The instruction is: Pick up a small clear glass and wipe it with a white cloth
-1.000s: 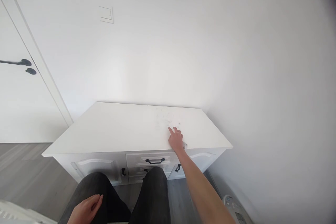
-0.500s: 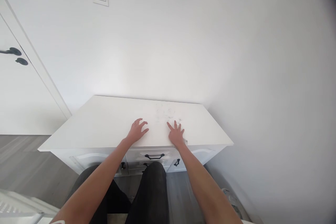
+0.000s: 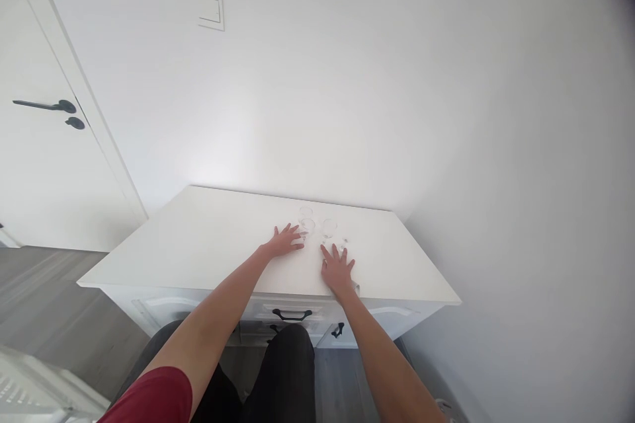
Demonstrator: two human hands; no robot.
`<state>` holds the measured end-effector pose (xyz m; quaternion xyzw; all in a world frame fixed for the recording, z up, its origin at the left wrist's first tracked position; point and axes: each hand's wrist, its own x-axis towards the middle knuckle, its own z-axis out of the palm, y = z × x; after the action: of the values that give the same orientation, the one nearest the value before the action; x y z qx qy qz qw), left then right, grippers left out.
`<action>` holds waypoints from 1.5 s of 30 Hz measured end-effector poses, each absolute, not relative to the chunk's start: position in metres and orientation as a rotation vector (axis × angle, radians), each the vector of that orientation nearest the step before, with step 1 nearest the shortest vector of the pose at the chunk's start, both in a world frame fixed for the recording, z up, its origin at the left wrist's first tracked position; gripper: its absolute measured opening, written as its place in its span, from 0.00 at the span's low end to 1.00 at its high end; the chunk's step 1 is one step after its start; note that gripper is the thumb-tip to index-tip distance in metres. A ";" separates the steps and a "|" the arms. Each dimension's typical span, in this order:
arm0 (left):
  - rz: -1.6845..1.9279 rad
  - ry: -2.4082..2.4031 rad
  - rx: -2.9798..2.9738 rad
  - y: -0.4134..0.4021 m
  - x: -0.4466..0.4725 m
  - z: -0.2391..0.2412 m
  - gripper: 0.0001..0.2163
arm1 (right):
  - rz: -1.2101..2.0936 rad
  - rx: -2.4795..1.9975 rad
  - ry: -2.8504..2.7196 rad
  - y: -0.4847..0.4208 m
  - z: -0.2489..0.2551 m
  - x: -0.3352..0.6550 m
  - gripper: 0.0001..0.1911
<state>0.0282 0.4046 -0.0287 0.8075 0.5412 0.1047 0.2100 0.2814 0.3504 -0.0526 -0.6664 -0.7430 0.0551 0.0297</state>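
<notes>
Glasses, small and clear, clustered toward the back middle of a white cabinet top, hard to count against the pale surface. Left hand reaching in from the left, fingers spread and empty, fingertips touching or just short of the nearest glass; contact too faint to settle. Right hand flat on the top nearer the front edge, fingers splayed, holding nothing, glasses just beyond its fingertips and slightly to the left. Left hand the closer of the two. Glasses apparently upright, long axis vertical, standing in a loose row running left to right. Below the top, drawer fronts with a black handle. Behind, bare white wall with a light switch; at left, a white door with a dark lever handle; grey wood floor beneath. Dark trousers at the bottom of the frame.
</notes>
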 end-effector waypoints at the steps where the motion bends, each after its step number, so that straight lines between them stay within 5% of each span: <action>1: 0.285 1.496 2.252 0.405 0.030 -0.030 0.29 | 0.166 -2.053 -2.298 0.350 -0.052 0.281 0.34; 11: 0.269 1.467 2.327 0.396 0.008 -0.037 0.25 | 0.171 -1.868 -2.464 0.339 -0.042 0.283 0.35; 28: 0.254 1.698 2.213 0.313 -0.237 -0.018 0.27 | 0.474 -1.208 -2.760 0.351 -0.032 0.114 0.36; 45: 0.340 1.787 2.194 0.311 -0.254 -0.031 0.26 | 0.769 -0.660 -2.905 0.422 -0.008 0.054 0.26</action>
<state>-0.2543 0.3108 -0.0309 0.7617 0.6203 0.1182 0.1451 0.0541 0.4217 -0.0077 -0.2144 -0.9437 0.2497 0.0325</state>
